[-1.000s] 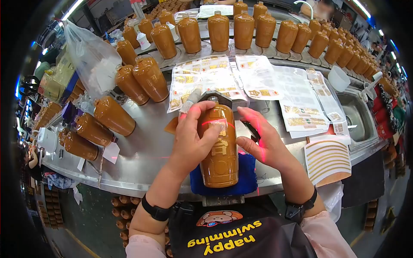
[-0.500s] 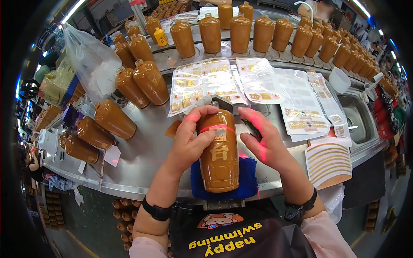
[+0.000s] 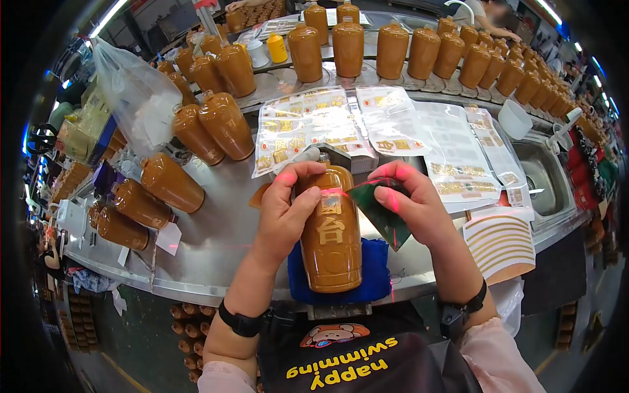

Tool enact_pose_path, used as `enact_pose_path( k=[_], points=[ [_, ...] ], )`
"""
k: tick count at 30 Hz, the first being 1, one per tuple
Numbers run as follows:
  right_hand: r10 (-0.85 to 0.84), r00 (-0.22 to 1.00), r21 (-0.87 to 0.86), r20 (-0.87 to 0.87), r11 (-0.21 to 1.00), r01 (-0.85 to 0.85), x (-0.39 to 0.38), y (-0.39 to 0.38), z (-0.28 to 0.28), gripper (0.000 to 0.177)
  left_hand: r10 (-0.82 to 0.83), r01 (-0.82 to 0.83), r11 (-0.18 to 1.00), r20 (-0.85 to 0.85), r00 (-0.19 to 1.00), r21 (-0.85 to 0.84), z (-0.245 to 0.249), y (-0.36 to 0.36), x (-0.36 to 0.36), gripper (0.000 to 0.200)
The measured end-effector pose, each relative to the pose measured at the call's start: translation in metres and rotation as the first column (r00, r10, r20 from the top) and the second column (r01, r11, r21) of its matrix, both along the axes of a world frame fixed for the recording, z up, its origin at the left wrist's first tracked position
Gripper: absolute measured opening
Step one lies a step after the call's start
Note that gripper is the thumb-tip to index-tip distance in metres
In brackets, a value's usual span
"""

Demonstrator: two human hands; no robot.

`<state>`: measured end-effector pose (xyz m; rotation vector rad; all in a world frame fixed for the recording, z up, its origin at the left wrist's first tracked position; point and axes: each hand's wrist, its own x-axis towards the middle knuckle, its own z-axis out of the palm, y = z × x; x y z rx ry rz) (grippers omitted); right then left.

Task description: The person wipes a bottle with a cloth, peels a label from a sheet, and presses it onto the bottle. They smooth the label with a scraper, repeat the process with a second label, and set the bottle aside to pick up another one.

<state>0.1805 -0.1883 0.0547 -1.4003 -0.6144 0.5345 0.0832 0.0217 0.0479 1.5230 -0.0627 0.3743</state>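
Observation:
A glossy brown bottle [image 3: 333, 262] with gold characters lies on a blue cloth [image 3: 375, 270], its neck pointing away from me. My left hand [image 3: 287, 208] rests on the bottle's left side, fingers at the shoulder and thumb on its face, holding it. Pinched in my right hand [image 3: 414, 203] is a dark green triangular scraper [image 3: 391, 223], whose corner is at the bottle's upper right. A red laser line crosses the bottle and my fingers. Behind the neck is a metal holder [image 3: 337, 157], partly hidden.
Sticker sheets [image 3: 308, 121] lie behind the bottle. More brown bottles stand at left and along the conveyor [image 3: 282, 77]. A sink [image 3: 540, 183] is at right, near curved gold strips [image 3: 501, 242]. A plastic bag [image 3: 134, 98] hangs at left. A co-worker [image 3: 488, 16] is beyond the conveyor.
My right hand has turned the green scraper, so more of it shows, with its corner at the bottle. My left thumb has shifted left and up. The conveyor bottles have moved.

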Motion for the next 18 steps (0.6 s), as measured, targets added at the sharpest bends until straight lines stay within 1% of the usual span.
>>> enact_pose_path(
  k=[4, 10, 14, 16, 17, 18],
  points=[
    [0.059, 0.998, -0.038, -0.038, 0.997, -0.061, 0.002, 0.001, 0.001, 0.027, 0.019, -0.02, 0.999, 0.022, 1.0, 0.047, 0.0, -0.001, -0.002, 0.028],
    [0.076, 0.997, -0.031, 0.001, 0.997, -0.076, 0.003, 0.007, -0.002, 0.025, 0.023, -0.024, 0.999, 0.029, 0.999, 0.047, -0.005, 0.0, -0.005, 0.024],
    [0.087, 0.995, -0.021, -0.048, 0.996, -0.088, 0.002, 0.009, 0.003, 0.024, 0.034, -0.039, 0.994, 0.056, 0.998, 0.098, -0.01, 0.002, -0.005, 0.025],
    [0.107, 0.992, -0.005, -0.071, 0.994, -0.108, 0.001, 0.01, 0.005, 0.024, 0.024, -0.026, 0.995, 0.014, 1.0, 0.092, -0.01, 0.002, -0.008, 0.027],
    [0.11, 0.993, 0.003, -0.052, 0.994, -0.11, 0.001, 0.011, 0.005, 0.024, 0.018, -0.017, 0.996, -0.008, 1.0, 0.088, -0.009, 0.002, -0.009, 0.028],
    [0.114, 0.993, 0.011, -0.033, 0.993, -0.113, 0.001, 0.013, 0.004, 0.024, 0.019, -0.021, 0.993, 0.016, 1.0, 0.115, -0.009, 0.0, -0.009, 0.029]
  ],
)
